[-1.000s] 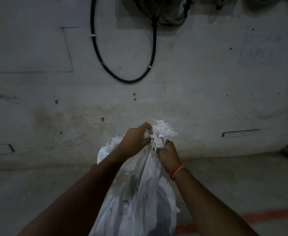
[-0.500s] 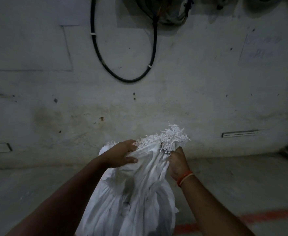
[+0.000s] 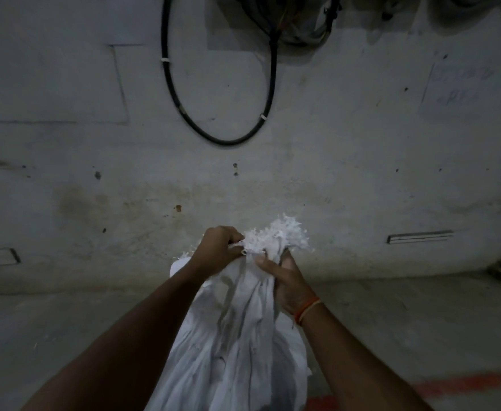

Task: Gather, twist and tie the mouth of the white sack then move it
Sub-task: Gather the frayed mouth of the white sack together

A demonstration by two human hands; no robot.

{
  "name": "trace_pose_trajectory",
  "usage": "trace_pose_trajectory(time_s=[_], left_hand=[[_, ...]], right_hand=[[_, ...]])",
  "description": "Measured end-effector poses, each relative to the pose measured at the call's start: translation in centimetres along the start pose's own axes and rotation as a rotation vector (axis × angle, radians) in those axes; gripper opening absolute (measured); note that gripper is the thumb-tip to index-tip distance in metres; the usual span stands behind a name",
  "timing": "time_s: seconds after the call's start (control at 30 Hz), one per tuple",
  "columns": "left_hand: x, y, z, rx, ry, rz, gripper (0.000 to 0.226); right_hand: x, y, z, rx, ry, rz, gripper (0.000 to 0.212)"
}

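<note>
- The white sack stands upright on the concrete floor, in front of a stained wall, between the person's two forearms.
- Its frayed mouth is bunched together at the top, loose white threads sticking up and out to the right.
- Below the bunch the cloth falls in long vertical folds and widens toward the bottom edge of the view.
- The left hand comes in from the left and closes over the left side of the gathered mouth; its fingers are curled tight, pinching the cloth just under the fringe.
- The right hand holds the neck of the sack from the right side, a little lower than the left; its thumb lies across the front folds and the other fingers wrap behind the cloth, so most of them are hidden.
- The two hands are very close, with the bunched cloth between them.
- An orange thread band circles the right wrist.
- A black cable hangs in a loop on the wall above the sack, held by pale ties.
- A red painted line runs across the floor at lower right, near the sack's base.
</note>
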State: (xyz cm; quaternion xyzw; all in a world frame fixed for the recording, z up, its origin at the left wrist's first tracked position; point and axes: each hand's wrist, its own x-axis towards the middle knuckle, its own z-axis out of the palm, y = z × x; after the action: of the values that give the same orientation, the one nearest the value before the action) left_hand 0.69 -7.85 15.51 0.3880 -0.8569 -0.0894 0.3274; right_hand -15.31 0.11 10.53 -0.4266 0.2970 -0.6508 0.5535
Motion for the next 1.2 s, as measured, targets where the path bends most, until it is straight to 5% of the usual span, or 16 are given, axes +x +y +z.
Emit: trace_pose_trajectory(time_s=[0.13, 0.33, 0.67, 0.77, 0.93, 1.03, 1.2], left_hand=[[0.7, 1.2, 0.0, 0.017, 0.056, 0.089, 0.011], [0.2, -0.7, 0.2, -0.073, -0.030, 0.138, 0.017], [-2.8, -4.8, 1.6, 0.187, -0.238, 0.082, 0.060], [-3.8, -5.2, 2.3, 0.204, -0.240, 0.069, 0.078], [-3.2, -4.2, 2.9, 0.100, 0.008, -0.011, 0.022], [-2.8, -4.2, 2.2, -0.081, 0.066, -0.045, 0.019], [-4.9, -2.7, 3.8, 0.360, -0.148, 0.060, 0.077]], right_hand=[[1.9, 1.0, 1.3, -0.644, 0.175, -0.088, 0.043], [2.6, 2.3, -0.2, -0.712, 0.286, -0.125, 0.022], [1.7, 3.0, -2.4, -0.367, 0.291, -0.162, 0.051], [1.5, 3.0, -2.7, -0.273, 0.312, -0.123, 0.041], [1.5, 3.0, -3.1, -0.170, 0.375, -0.084, 0.033], [1.3, 2.8, -3.3, -0.128, 0.400, -0.064, 0.031], [1.6, 2.9, -3.1, -0.109, 0.435, -0.023, 0.026]])
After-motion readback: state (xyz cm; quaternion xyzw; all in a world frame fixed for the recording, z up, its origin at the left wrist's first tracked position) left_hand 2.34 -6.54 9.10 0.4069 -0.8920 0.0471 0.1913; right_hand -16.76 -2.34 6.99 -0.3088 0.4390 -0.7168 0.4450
